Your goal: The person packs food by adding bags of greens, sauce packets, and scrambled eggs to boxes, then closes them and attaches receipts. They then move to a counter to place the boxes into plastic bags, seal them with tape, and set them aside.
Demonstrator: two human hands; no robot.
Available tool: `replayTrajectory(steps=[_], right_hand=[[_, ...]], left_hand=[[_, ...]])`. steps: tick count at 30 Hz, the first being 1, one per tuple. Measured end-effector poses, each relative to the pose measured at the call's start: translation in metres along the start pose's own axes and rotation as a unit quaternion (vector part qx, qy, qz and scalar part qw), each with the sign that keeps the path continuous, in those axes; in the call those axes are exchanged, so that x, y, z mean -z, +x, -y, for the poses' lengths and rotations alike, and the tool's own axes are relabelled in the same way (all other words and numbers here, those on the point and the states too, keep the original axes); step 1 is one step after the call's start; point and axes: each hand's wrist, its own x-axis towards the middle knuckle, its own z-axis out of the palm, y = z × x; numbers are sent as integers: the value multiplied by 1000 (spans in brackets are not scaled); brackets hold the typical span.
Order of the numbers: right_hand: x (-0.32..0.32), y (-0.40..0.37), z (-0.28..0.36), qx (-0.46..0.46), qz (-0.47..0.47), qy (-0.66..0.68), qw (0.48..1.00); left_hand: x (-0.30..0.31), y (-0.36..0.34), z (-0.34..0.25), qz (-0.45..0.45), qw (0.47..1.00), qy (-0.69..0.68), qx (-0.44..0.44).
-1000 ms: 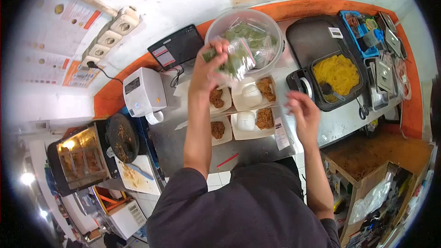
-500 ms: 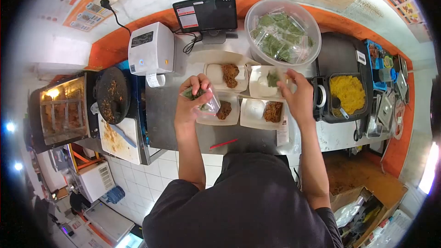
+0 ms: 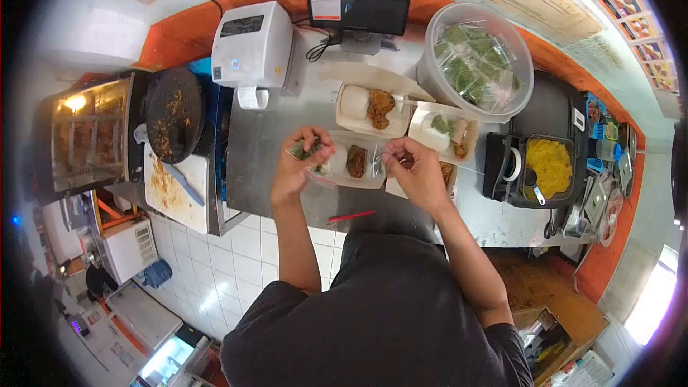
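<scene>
Sachet of greens [image 3: 309,150] sits pinched in the left hand [image 3: 301,166] above the near-left meal tray [image 3: 362,180]. The right hand [image 3: 414,172], having left another sachet [image 3: 443,125] in the far-right tray [image 3: 419,116], now pinches its clear edge too.

From my remote seat I log: white plastered wall [image 3: 93,29] carrying printed paper posters [image 3: 541,0]; orange painted band [image 3: 172,43] along the wall foot; grey stainless-steel counter [image 3: 265,150]; white square-tiled floor [image 3: 251,244]; brown wooden shelf unit [image 3: 559,301]; glass-fronted heated cabinet [image 3: 89,140], lamp lit inside; daylight glare [image 3: 652,301] lower right.
</scene>
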Motion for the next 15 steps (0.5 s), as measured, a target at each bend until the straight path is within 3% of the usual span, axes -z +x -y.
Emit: replayTrajectory(steps=[1, 4, 5, 7, 8, 9, 10, 12, 14, 15], right_hand=[[-3, 1, -1, -3, 6, 2, 1000], [-9, 6, -5, 135, 32, -127, 982], [-13, 5, -4, 133, 38, -127, 982], [-26, 3, 5, 209, -24, -265, 941], [-34, 2, 11, 209, -22, -265, 941], [-44, -1, 17, 94, 2, -21, 995], [-49, -3, 20, -31, 24, 225, 974], [-39, -1, 17, -28, 47, 203, 978], [-22, 5, 10, -23, 69, 179, 981], [-12, 9, 4, -32, 35, 124, 991]], left_hand=[[6, -3, -2, -6, 1000, 2, 3], [13, -6, -11, -68, 997, 0, -21], [10, -7, -14, -65, 997, 20, -26], [1, -6, -11, -65, 997, 39, -30], [-7, -2, -6, -61, 997, 45, -35], [-15, 2, -2, -55, 996, 52, -40], [-24, 4, 1, -55, 996, 50, -38], [-41, 11, 3, 18, 990, 107, -91], [-47, 18, 2, 5, 991, 79, -104], [-50, 19, 1, -14, 992, 54, -113]])
